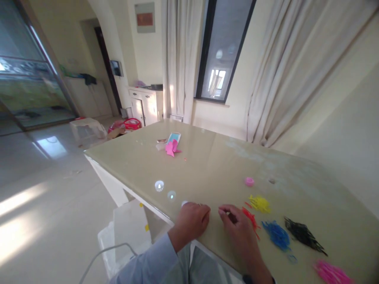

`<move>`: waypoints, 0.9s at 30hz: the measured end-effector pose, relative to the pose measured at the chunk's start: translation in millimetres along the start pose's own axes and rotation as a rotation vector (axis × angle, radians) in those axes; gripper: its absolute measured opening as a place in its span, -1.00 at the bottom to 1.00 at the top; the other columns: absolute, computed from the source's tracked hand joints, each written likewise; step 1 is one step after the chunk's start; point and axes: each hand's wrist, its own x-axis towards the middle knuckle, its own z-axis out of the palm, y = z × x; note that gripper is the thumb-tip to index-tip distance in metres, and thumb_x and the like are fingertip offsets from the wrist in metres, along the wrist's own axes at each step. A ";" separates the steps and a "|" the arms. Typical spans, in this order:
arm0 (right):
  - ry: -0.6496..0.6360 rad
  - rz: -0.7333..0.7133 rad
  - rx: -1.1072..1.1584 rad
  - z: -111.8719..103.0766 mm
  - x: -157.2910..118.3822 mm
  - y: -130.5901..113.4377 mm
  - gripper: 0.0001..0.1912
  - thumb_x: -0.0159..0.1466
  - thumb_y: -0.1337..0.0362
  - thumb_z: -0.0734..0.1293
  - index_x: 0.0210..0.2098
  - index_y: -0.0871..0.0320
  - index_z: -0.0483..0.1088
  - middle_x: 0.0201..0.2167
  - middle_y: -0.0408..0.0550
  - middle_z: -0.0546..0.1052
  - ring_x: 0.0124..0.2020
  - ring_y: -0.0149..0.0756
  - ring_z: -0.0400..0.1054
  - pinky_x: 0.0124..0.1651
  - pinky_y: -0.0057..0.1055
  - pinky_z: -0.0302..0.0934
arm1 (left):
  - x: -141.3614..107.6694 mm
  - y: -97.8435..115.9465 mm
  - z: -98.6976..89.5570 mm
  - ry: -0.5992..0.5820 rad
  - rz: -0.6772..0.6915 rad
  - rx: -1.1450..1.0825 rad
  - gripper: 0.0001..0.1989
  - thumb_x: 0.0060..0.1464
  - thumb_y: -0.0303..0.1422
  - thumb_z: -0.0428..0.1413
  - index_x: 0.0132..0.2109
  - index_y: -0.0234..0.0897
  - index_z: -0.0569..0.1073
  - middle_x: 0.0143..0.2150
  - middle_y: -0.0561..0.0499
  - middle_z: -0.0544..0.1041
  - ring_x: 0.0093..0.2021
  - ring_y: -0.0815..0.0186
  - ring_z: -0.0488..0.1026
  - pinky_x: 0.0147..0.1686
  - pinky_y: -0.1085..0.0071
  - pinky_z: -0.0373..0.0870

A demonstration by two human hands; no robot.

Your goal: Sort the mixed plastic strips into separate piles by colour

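My left hand (194, 218) rests near the table's front edge with its fingers curled closed; whatever they may hold is hidden. To its right, apart from it, my right hand (238, 225) has thumb and fingertips pinched together, and anything between them is too small to make out. A pile of thin red strips (251, 221) lies right beside my right hand, partly covered by it. Farther right are bundles of yellow strips (259, 204), blue strips (276, 235), black strips (304, 234) and pink strips (331, 272). A small round pink object (249, 182) sits beyond the yellow bundle.
On the glossy table (213, 173), a crumpled pink piece (172, 148) lies against a light-blue and white flat object (174, 137) at the far left. A small grey object (271, 181) is at the right. A white stool (132, 225) stands below the front-left edge.
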 end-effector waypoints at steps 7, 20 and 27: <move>-0.270 -0.120 -0.200 56.1 101.6 -54.3 -0.76 0.24 0.27 0.28 -0.13 0.14 0.50 -0.28 -0.06 0.62 -0.42 -0.33 0.46 -0.28 -0.42 0.32 | 0.5 -2.3 -3.8 0.017 -0.068 -0.045 -0.74 0.22 -0.36 -0.05 -0.22 -0.22 0.55 -0.27 -0.14 0.62 -0.26 0.17 0.56 -0.22 0.31 0.37; -0.437 -0.075 -0.589 157.5 215.6 -45.1 -0.73 0.32 0.27 0.32 0.00 0.13 0.48 -0.05 0.08 0.52 -0.05 -0.25 0.40 -0.07 -0.46 0.18 | -0.5 -9.7 -7.1 0.116 -0.135 -0.312 -0.78 0.17 -0.35 0.00 -0.30 -0.23 0.54 -0.41 -0.02 0.58 -0.40 0.30 0.47 -0.34 0.41 0.26; -0.437 -0.096 -0.670 156.0 217.7 -39.2 -0.74 0.44 0.29 0.16 -0.14 0.13 0.49 -0.06 0.07 0.50 -0.07 -0.25 0.42 -0.09 -0.41 0.22 | 0.7 -13.7 -6.2 0.169 -0.154 -0.465 -0.75 0.14 -0.36 0.02 -0.16 -0.21 0.59 -0.45 0.04 0.57 -0.44 0.34 0.42 -0.33 0.43 0.28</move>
